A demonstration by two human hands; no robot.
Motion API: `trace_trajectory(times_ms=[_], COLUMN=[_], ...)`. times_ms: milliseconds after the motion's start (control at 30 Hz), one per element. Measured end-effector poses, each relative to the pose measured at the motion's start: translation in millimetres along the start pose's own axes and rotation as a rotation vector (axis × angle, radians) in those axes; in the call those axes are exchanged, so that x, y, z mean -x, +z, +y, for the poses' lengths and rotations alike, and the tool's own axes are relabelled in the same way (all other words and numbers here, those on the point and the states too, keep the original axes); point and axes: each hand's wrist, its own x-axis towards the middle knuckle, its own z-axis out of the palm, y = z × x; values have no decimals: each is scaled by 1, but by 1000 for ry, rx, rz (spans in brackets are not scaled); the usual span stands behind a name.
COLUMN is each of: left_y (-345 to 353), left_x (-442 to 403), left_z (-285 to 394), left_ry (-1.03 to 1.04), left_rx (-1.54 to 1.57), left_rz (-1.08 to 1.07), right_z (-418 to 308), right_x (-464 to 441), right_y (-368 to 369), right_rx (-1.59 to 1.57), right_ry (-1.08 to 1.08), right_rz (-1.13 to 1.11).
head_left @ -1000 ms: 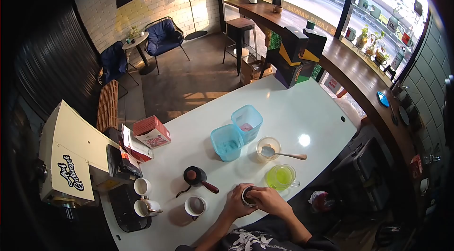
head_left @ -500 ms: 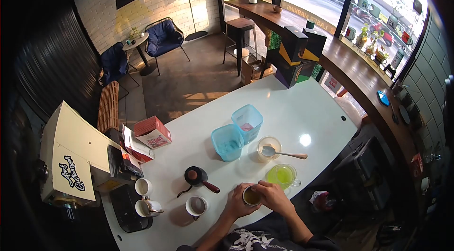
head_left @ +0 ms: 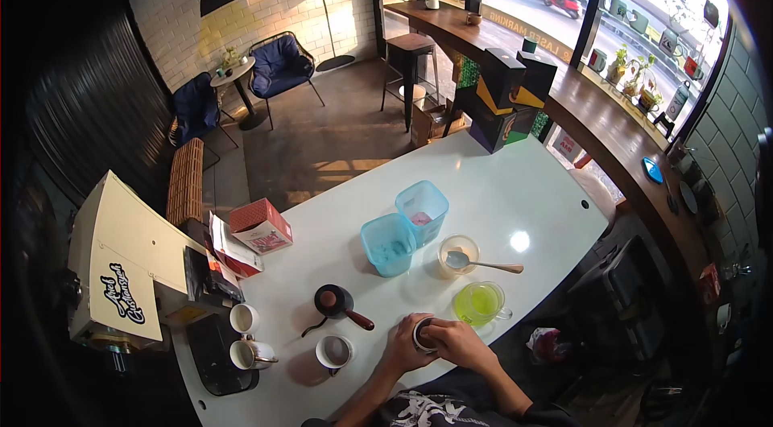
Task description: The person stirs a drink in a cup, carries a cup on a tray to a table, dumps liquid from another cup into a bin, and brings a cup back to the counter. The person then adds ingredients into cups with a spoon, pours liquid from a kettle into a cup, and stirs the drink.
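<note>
My left hand is wrapped round the side of a small cup near the table's front edge. Over the cup's opening, my right hand has its fingers closed at the rim and partly inside; what they may hold is hidden. Just beyond my right hand is a glass jug of yellow-green liquid. A clear bowl with a spoon resting in it lies farther back. To the left are a white cup and a black kettle with a wooden handle.
Two blue containers touch mid-table on the white table. Two white mugs stand by a cream machine at left, near a red box. Black boxes are stacked at the far end.
Half a second ago my right hand was higher at the cup's right rim with the inside showing; now its fingers cover the opening again, much as one second ago.
</note>
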Motion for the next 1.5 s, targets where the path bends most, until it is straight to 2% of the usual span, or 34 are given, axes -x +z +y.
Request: trace_trajectory(times_ms=[533,933,1500], left_y=[-2,-1,-3], left_x=[-2,-2,-1], left_z=[5,4,1], left_ry=[25,24,65], left_rx=[2,9,-33], left_rz=[17,40,30], right_z=[-2,3,-6], right_x=[3,-1,2], right_y=[-17,-9,-11], right_rx=[-5,-21,35], right_ry=[42,90,18], right_rz=[-64,169,-84])
